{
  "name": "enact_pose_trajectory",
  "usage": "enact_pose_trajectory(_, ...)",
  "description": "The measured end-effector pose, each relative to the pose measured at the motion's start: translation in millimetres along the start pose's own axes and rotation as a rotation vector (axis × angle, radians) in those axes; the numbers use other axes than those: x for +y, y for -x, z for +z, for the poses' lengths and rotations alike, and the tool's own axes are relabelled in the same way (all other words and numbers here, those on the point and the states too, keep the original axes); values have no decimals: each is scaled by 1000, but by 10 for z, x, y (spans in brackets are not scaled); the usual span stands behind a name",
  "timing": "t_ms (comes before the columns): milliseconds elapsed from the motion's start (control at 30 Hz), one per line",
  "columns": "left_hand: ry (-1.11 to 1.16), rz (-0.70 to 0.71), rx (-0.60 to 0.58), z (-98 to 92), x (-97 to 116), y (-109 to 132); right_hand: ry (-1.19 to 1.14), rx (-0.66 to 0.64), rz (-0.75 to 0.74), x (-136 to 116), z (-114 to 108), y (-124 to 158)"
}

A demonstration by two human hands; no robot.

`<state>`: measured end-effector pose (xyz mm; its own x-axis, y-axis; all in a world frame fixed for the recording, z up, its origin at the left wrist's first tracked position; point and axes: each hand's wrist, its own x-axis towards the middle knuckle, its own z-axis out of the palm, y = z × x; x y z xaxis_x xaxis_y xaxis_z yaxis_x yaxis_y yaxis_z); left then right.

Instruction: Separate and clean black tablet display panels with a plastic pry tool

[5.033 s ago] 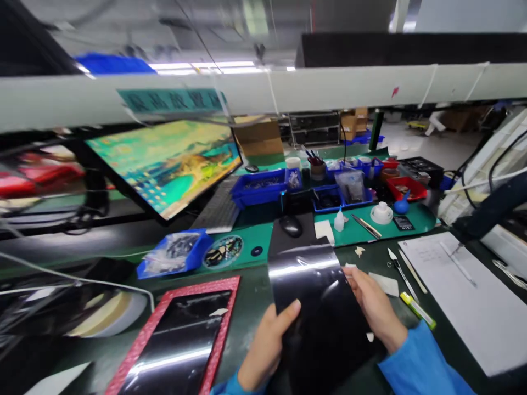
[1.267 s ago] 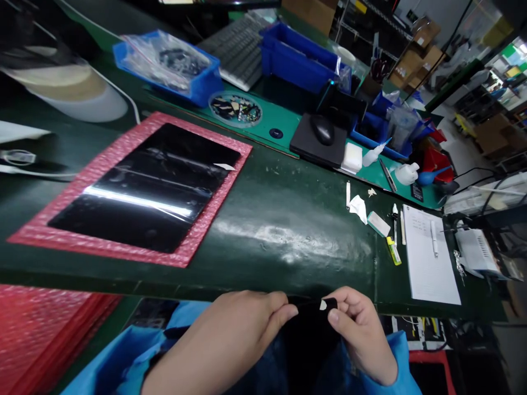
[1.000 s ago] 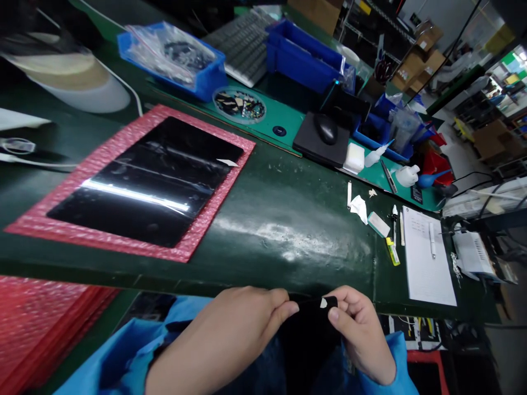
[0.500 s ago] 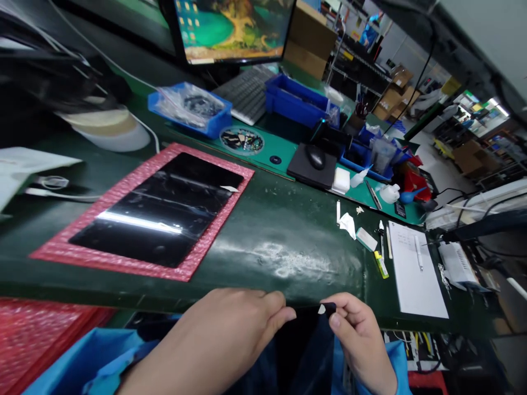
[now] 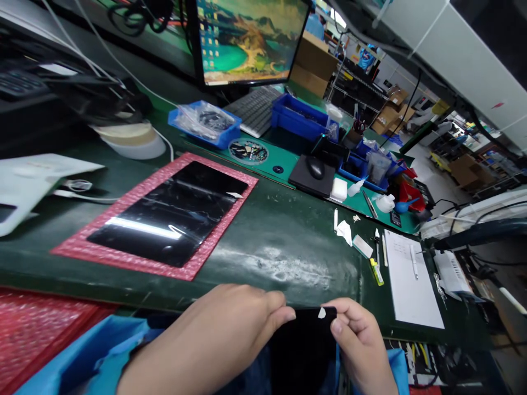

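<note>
A flat black screen panel (image 5: 303,343) with a small white tab (image 5: 321,313) near its top right corner is held low in front of me, over my lap at the bench edge. My left hand (image 5: 242,321) is closed on its upper left side, thumb and fingers pinching. At its right corner, my right hand (image 5: 360,343) pinches the panel between thumb and fingertips. The panel's lower part runs out of view. Another black screen (image 5: 164,211), with a white tab at its right edge, lies on a pink bubble-wrap sheet (image 5: 68,245) on the green bench.
A monitor (image 5: 251,44), keyboard (image 5: 255,109), blue bins (image 5: 302,122) and a mouse (image 5: 315,168) stand along the back. Paper with a pen (image 5: 414,262), an eraser-like block (image 5: 363,246) and a yellow-labelled tube (image 5: 376,272) lie right. Red bubble wrap (image 5: 45,334) is lower left.
The held panel has tilted so that more of its black face and white tab show. Both hands keep their hold. The camera view has shifted slightly.
</note>
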<state>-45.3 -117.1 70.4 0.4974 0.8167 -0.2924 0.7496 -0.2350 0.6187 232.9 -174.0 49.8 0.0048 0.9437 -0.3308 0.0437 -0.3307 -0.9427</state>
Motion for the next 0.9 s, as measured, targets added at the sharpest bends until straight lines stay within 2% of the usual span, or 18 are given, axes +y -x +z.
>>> enact_pose_trajectory(167,-9,1,-26,-16,28,-16,-51,-69,30,105,-107,23)
enact_pose_trajectory(500,-38,-5,-29,-7,19,-18,-61,-52,11,56,-62,47)
enact_pose_trajectory(633,-13,13,3,8,4,-10,-44,-61,2,75,-85,46)
enact_pose_trajectory(900,-30,0,-27,10,20,-8,-21,-53,-16,129,-141,30)
